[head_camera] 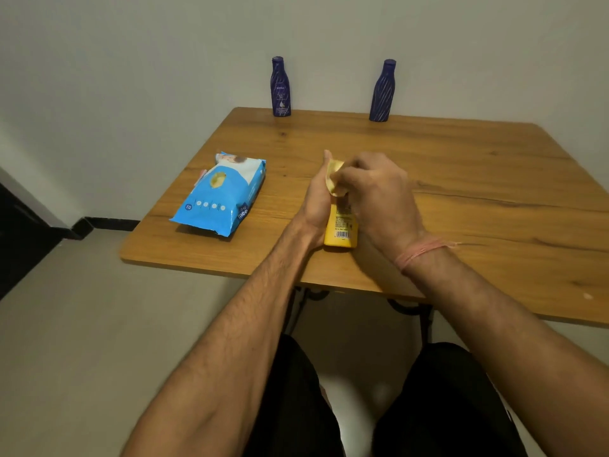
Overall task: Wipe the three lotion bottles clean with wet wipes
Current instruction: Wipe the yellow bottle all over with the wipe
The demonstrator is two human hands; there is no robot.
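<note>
Both hands busy at frame centre: left hand (316,206) wrapped round the yellow lotion bottle (341,225), steadying it base-down on the worktop (461,179); right hand (379,196) curled over its top, pinching a wet wipe (334,179) against the cap end. Best done by keeping the left grip firm, turning the bottle and dragging the wipe down every side. Forearms converging from below, wrists bent inward. Upper centre: two blue Nivea bottles (280,87) (382,91) upright, well apart. Left of centre: wipes pack (219,196).

Bare forearms, a pink thread wristband (420,253) (right wrist), black trousers (445,407).
</note>
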